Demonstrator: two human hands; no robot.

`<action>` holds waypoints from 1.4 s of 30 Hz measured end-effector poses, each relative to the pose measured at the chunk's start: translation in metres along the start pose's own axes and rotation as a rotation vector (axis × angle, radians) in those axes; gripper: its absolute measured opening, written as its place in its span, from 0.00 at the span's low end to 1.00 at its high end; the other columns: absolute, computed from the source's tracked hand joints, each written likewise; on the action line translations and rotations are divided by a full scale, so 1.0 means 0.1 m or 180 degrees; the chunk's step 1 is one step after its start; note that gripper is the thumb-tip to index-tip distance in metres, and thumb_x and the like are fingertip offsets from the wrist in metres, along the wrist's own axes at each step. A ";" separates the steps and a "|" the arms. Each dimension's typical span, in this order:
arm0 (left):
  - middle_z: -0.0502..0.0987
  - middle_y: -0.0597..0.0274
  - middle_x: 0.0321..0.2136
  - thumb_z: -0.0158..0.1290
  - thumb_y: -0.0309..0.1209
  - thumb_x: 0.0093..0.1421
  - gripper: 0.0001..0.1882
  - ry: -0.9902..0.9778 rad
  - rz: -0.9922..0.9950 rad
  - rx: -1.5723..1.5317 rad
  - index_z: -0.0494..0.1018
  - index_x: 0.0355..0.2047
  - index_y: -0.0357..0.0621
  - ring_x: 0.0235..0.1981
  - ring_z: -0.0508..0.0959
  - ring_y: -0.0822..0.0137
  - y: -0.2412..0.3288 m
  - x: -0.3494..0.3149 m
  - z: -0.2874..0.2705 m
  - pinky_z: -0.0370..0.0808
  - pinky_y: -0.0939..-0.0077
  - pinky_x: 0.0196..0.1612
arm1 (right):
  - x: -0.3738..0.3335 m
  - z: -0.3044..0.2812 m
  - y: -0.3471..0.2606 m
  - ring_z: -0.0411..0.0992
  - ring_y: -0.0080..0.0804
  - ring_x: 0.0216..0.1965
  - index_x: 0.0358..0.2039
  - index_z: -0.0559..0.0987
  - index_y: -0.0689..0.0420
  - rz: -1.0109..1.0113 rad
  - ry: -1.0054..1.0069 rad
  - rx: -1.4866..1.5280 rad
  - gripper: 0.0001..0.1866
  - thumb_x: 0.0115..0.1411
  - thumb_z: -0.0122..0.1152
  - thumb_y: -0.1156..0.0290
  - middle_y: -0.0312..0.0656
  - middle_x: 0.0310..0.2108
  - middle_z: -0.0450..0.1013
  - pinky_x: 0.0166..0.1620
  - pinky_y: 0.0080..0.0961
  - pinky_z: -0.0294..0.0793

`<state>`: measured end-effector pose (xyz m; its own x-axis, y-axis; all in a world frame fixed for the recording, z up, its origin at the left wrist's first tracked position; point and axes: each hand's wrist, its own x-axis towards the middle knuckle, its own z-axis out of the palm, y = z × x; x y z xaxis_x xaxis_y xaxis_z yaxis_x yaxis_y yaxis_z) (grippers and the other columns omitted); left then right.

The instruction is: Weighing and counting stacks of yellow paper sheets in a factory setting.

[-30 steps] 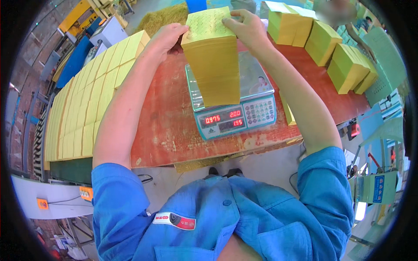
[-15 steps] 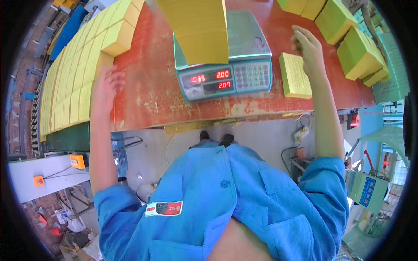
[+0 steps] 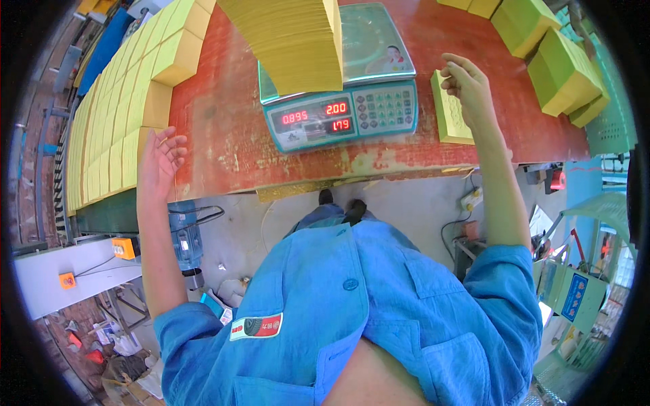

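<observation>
A tall stack of yellow paper sheets (image 3: 291, 51) stands on the pan of a pale green digital scale (image 3: 379, 111), whose red display is lit. My left hand (image 3: 164, 159) hovers to the left of the scale, palm turned up, fingers apart and nothing in it. Beside it is a large block of yellow paper stacks (image 3: 115, 115). My right hand (image 3: 468, 91) is to the right of the scale with its fingers loosely bent and apart. It partly covers a small yellow paper stack (image 3: 450, 118); whether it touches the stack I cannot tell.
More yellow paper stacks (image 3: 565, 71) stand along the right side of the worn red table (image 3: 223, 128). The table's near edge runs just in front of me. Power sockets (image 3: 472, 198) hang below it, and a white surface with orange switch boxes (image 3: 123, 248) is at left.
The reading on the scale's display has changed. My left hand has opened out, palm more upturned. My right hand sits slightly lower, covering the small stack's right side. The view has shifted slightly.
</observation>
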<state>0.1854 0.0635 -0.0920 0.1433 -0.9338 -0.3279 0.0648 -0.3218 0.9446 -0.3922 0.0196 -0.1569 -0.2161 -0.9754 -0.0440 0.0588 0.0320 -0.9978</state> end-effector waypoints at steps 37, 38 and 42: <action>0.76 0.58 0.52 0.49 0.47 0.66 0.29 -0.2471 -0.0327 0.0783 0.66 0.60 0.41 0.49 0.78 0.66 1.66 1.68 2.02 0.75 0.72 0.50 | -0.82 1.93 0.38 0.73 0.34 0.48 0.54 0.71 0.60 0.0358 0.0138 0.0480 0.22 0.68 0.51 0.57 0.44 0.47 0.74 0.52 0.30 0.72; 0.76 0.58 0.52 0.48 0.47 0.66 0.28 -0.2447 -0.0310 0.0698 0.66 0.60 0.41 0.49 0.78 0.66 1.65 1.70 1.99 0.75 0.72 0.50 | -0.83 1.98 0.42 0.74 0.32 0.48 0.53 0.72 0.59 0.0961 -0.0232 0.1190 0.22 0.68 0.51 0.55 0.42 0.47 0.75 0.51 0.29 0.73; 0.75 0.58 0.52 0.46 0.47 0.67 0.28 -0.2662 -0.0360 0.0631 0.65 0.60 0.41 0.49 0.78 0.65 1.60 1.61 2.03 0.76 0.71 0.51 | -0.69 2.00 0.36 0.75 0.27 0.44 0.49 0.75 0.61 0.1407 -0.0810 0.2393 0.26 0.67 0.49 0.49 0.40 0.43 0.76 0.47 0.25 0.74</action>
<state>0.0183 -0.1700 0.0093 -0.6319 -0.6781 -0.3752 -0.1497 -0.3683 0.9176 -0.1800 0.0447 -0.1794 0.1939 -0.9296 -0.3134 0.7249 0.3510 -0.5927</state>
